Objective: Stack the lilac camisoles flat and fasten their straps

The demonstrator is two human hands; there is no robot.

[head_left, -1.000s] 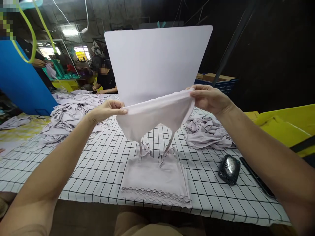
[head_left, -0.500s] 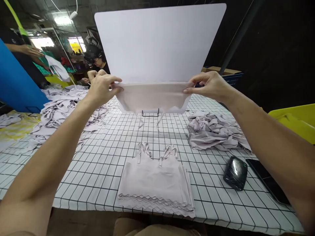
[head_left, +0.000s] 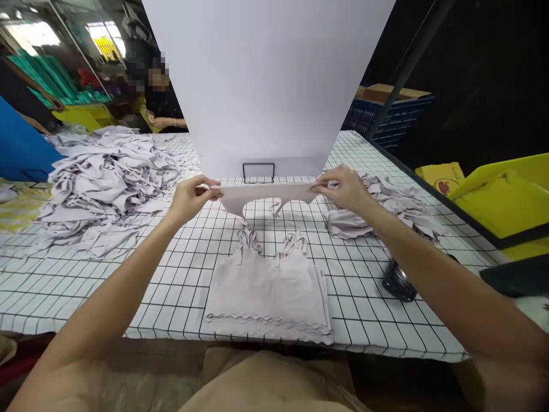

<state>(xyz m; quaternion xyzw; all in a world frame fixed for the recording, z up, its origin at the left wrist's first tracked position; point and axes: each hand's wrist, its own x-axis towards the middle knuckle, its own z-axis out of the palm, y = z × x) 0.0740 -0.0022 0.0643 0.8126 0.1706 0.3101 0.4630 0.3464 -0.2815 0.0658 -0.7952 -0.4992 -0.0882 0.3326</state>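
A light greyish-pink strappy garment (head_left: 266,193) hangs stretched between my two hands, above the grid-patterned table. My left hand (head_left: 195,197) pinches its left upper corner, and my right hand (head_left: 341,186) pinches the right one. Its straps dangle over the cloth. Below it, near the table edge, lies a flat stack of similar garments (head_left: 268,292) with straps pointing away from me. Behind the held garment a tall white board (head_left: 274,86) stands upright in a black wire stand (head_left: 258,165).
Heaped garments lie at the left (head_left: 111,177) and a smaller heap (head_left: 373,206) at the right. A black wrapped object (head_left: 398,281) rests near my right forearm. Yellow bins (head_left: 506,200), blue crates (head_left: 386,117), the grid-cloth table (head_left: 171,309) and a blue board (head_left: 26,143) surround this. People work at the back left.
Both hands have come down and nearer with the garment, which is now off the board's lower part. The view has tilted down.
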